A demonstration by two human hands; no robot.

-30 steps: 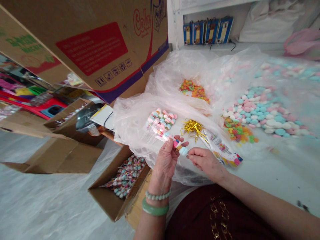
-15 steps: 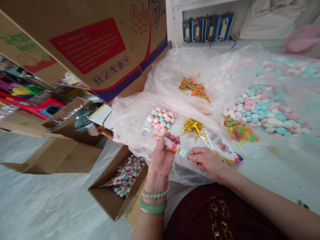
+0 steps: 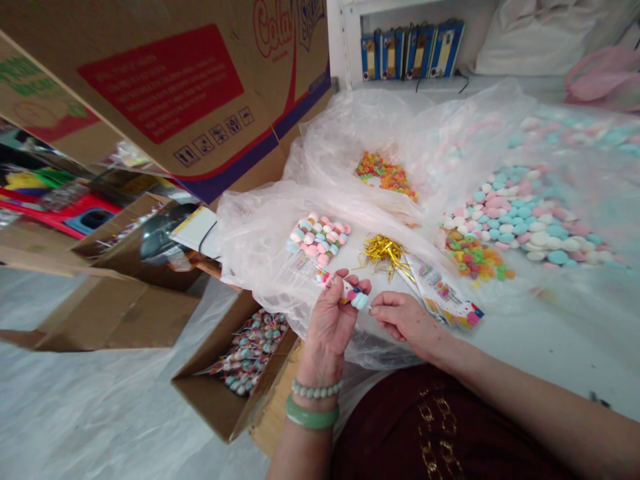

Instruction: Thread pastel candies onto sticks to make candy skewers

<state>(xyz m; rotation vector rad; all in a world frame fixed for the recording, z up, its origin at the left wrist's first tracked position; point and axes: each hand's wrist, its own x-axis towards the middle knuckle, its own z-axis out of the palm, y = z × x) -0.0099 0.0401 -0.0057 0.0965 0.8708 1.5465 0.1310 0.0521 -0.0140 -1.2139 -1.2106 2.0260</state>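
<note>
My left hand (image 3: 330,327), palm up, is closed around a candy skewer (image 3: 359,301) in a colourfully printed clear bag (image 3: 348,292). Pale blue marshmallow shows at the bag's right end. Fingertips of my right hand (image 3: 400,320) are pinched on the thin white stick just right of the marshmallow. Beyond my left hand lie several marshmallow skewers (image 3: 320,237) side by side, with printed wrapping close to them. Gold twist ties (image 3: 385,250) are heaped behind my right hand, touching a stack of flat printed bags (image 3: 447,297).
Plastic sheeting (image 3: 260,220) covers part of the white table. Loose marshmallows (image 3: 520,217) and ring gummies (image 3: 473,253) lie at right, more gummies (image 3: 385,175) at the back. An open carton (image 3: 200,393) of wrapped skewers stands lower left. A big cola carton (image 3: 165,87) rises at left.
The skewer's marshmallow end sits closer to my left palm, with less of it sticking out of the bag. My hands are slightly nearer each other, and the view has shifted a little.
</note>
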